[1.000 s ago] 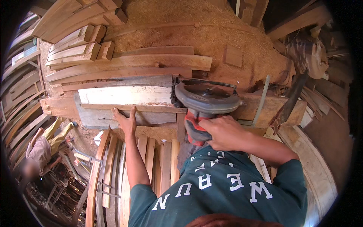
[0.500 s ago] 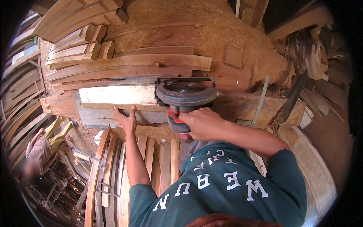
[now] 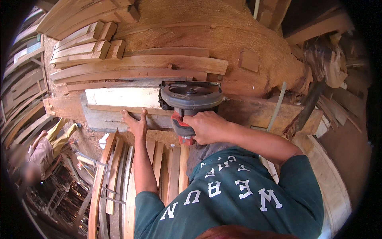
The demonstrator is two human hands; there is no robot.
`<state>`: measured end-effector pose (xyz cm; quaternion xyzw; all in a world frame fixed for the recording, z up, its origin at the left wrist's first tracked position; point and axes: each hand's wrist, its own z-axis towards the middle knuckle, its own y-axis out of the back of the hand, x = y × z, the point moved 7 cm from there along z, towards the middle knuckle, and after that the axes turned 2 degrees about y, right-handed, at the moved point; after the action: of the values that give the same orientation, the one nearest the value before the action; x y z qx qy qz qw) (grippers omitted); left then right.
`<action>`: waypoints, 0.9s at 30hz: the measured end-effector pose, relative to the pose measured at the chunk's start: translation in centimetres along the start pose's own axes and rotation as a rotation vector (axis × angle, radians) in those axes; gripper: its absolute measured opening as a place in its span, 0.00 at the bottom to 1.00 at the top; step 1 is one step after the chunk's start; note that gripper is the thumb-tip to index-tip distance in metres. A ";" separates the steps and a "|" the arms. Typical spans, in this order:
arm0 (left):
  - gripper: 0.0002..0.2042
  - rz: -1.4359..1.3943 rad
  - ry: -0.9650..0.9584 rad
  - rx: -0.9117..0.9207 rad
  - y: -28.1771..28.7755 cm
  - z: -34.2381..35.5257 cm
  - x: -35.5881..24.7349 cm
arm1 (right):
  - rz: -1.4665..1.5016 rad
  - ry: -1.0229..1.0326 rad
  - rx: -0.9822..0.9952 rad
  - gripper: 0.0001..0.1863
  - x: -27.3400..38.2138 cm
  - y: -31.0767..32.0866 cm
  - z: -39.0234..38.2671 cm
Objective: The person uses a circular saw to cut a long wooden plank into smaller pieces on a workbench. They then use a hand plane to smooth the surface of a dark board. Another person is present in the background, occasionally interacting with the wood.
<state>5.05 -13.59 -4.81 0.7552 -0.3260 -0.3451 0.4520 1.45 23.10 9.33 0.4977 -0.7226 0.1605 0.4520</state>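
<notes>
One right hand (image 3: 207,126) wrapped round saw (image 3: 191,97) hiding end of white board (image 3: 123,97); left hand (image 3: 137,126) splayed against board.

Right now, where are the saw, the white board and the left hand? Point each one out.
Saw (image 3: 192,103): head view, on its dark rounded guard.
White board (image 3: 122,98): head view, on its pale top face.
Left hand (image 3: 137,127): head view, on its back.

Circular saw (image 3: 191,102), grey and red
</notes>
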 end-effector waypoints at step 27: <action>0.58 0.067 0.071 0.033 0.7 -0.5 -1.1 | -0.029 0.013 -0.035 0.25 0.6 -0.5 3.4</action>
<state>4.72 -12.75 -3.74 0.7631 -0.3405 -0.2970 0.4621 0.15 20.20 7.81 0.4992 -0.7151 0.1446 0.4675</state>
